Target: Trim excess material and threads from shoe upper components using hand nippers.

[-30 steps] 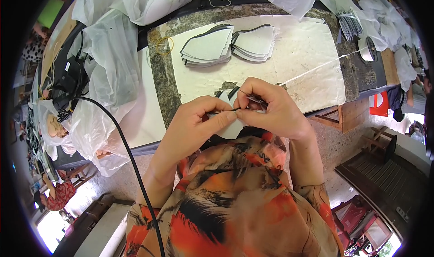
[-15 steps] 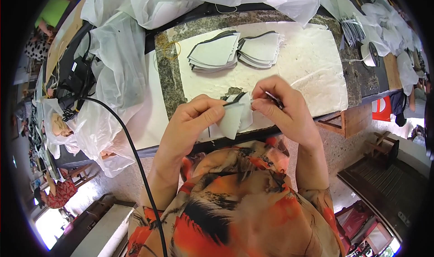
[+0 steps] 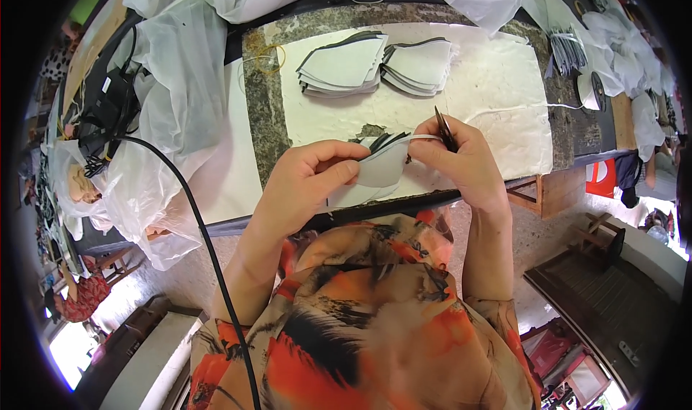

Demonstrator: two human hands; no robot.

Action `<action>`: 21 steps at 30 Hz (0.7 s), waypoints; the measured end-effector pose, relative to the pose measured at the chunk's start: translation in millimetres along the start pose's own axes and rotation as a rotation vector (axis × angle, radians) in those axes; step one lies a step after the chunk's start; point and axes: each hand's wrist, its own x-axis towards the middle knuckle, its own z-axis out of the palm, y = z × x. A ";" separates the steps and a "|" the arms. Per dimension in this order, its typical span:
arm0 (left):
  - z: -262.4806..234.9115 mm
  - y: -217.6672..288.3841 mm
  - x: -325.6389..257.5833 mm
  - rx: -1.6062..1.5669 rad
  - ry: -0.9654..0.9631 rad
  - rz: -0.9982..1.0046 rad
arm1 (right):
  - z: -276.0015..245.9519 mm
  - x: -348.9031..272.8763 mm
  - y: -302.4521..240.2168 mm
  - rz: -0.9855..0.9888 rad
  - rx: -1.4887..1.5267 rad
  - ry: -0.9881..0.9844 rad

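Note:
My left hand (image 3: 306,186) pinches a curved white fabric piece (image 3: 382,166) with a dark edge, held just above the near edge of the worktable (image 3: 259,114). My right hand (image 3: 465,161) grips the other end of the same piece along with a thin white strap, and a small dark pair of snips (image 3: 443,127) sticks up from between its fingers. A few more cut pieces lie under the held one. Two stacks of similar white shaped pieces (image 3: 342,64) (image 3: 418,63) rest further back on a white sheet (image 3: 497,86).
Clear plastic bags (image 3: 169,107) heap on the left of the table, beside a black device (image 3: 108,107) whose black cable (image 3: 209,251) runs down past my left arm. A roll of white tape (image 3: 592,89) and more white pieces sit at the far right. A wooden bench (image 3: 544,194) stands below the table.
Both hands have shifted a little to the right and apart. The fabric piece is now stretched flatter between them, and the snips point upward from my right hand.

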 end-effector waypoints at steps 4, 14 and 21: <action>5.2 -3.3 0.4 -0.027 0.068 0.051 | 5.3 -1.7 0.2 -0.003 0.053 0.029; 11.5 -9.1 9.0 0.029 0.166 0.047 | 19.9 -20.7 4.0 -0.159 -0.047 0.048; 3.9 -12.7 10.3 -0.052 0.089 0.055 | 14.2 -11.6 7.3 -0.057 -0.095 0.178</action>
